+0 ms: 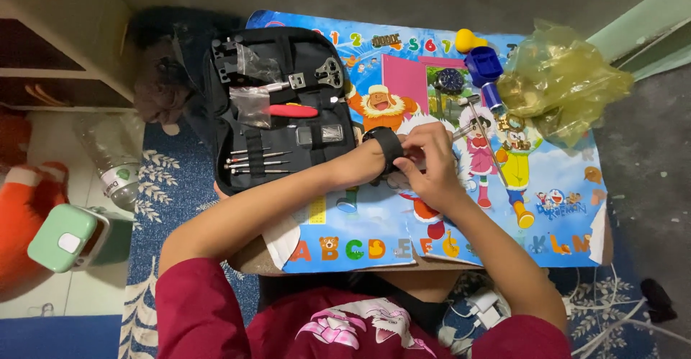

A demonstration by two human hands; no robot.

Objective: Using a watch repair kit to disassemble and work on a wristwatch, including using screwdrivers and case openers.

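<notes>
Seen from the head camera, looking straight down, the person's two hands meet over the middle of a small table covered by a colourful cartoon alphabet mat (504, 236). The right hand (430, 163) lies on top, fingers curled in a pinch at the left wrist, where a black watch strap (387, 146) wraps the arm; the left hand (403, 175) is almost wholly hidden beneath it, so whether its fingers are curled closed or spread cannot be told. A thin metal tool (464, 132) pokes out just past the right hand's fingers (its grip is hidden, so who holds it is unclear). To the left of the hands, an open black tool case (277, 114) lies on the mat's corner, with a red-handled tool (291, 111), small clear bags and a row of slim screwdrivers (255, 163) strapped inside. Beyond the hands sit a pink box (407, 78) with a dark-faced wristwatch (450, 80) beside it, a blue plastic holder (484, 64), a yellow blower bulb (468, 40) and a crumpled yellowish plastic bag (561, 82). Off the table at the left, a clear bottle (115, 164) and a mint-green container (65, 236) rest on the floor.
</notes>
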